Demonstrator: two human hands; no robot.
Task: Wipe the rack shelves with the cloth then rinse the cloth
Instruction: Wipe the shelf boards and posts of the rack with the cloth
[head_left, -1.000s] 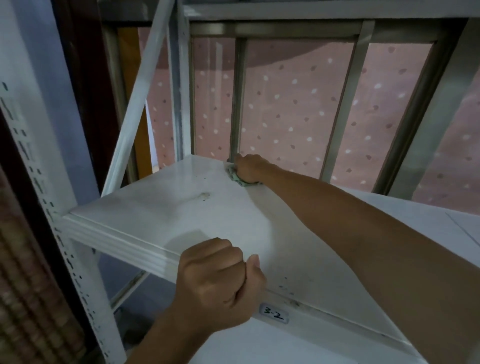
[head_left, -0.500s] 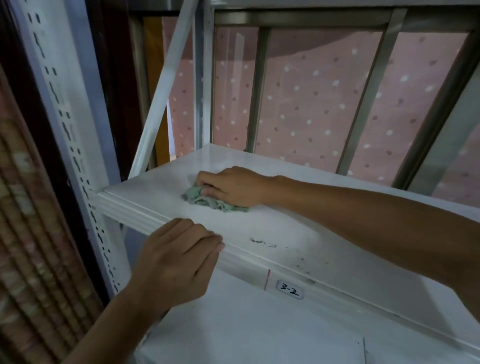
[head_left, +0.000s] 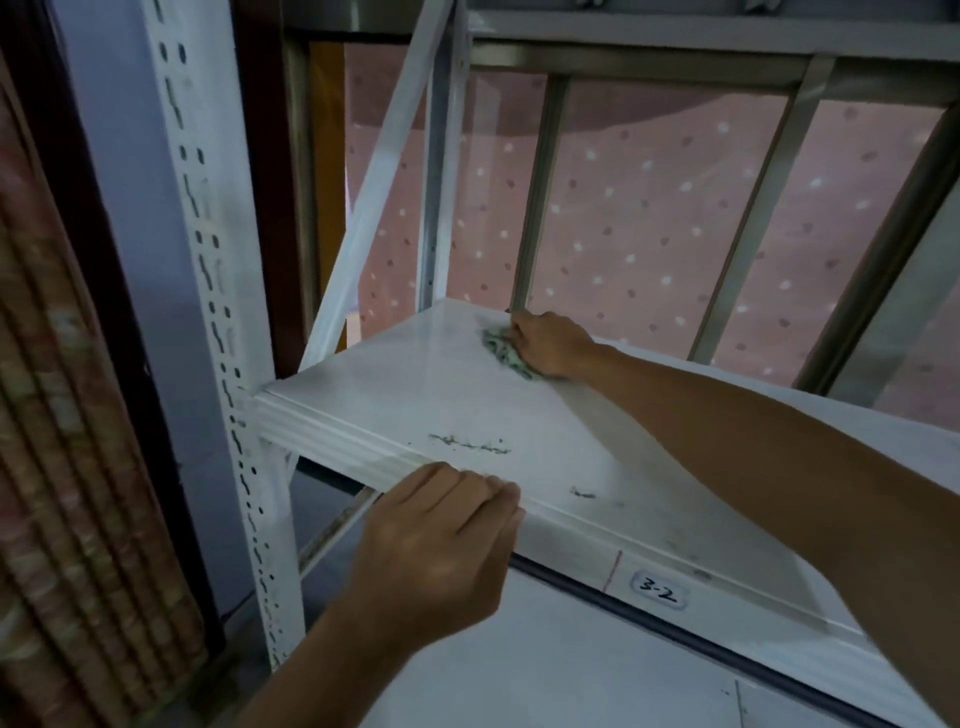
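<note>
The white rack shelf (head_left: 415, 395) fills the middle of the head view, with dark dirt streaks near its front edge. A small green cloth (head_left: 501, 349) lies bunched at the shelf's back edge. My right hand (head_left: 553, 345) covers the cloth and grips it against the shelf, arm stretched across from the right. My left hand (head_left: 441, 545) holds the shelf's front lip, fingers curled over the edge. Most of the cloth is hidden under my right hand.
A perforated white upright (head_left: 218, 322) and a diagonal brace (head_left: 374, 208) stand at the left. Metal window bars (head_left: 540, 197) and a pink dotted curtain (head_left: 649, 218) are behind the shelf. A label reading 3-2 (head_left: 657, 592) sits on the front lip. A lower shelf (head_left: 571, 675) lies beneath.
My right hand has slid the cloth from the front left part of the shelf to its back edge. My left hand stays on the front lip.
</note>
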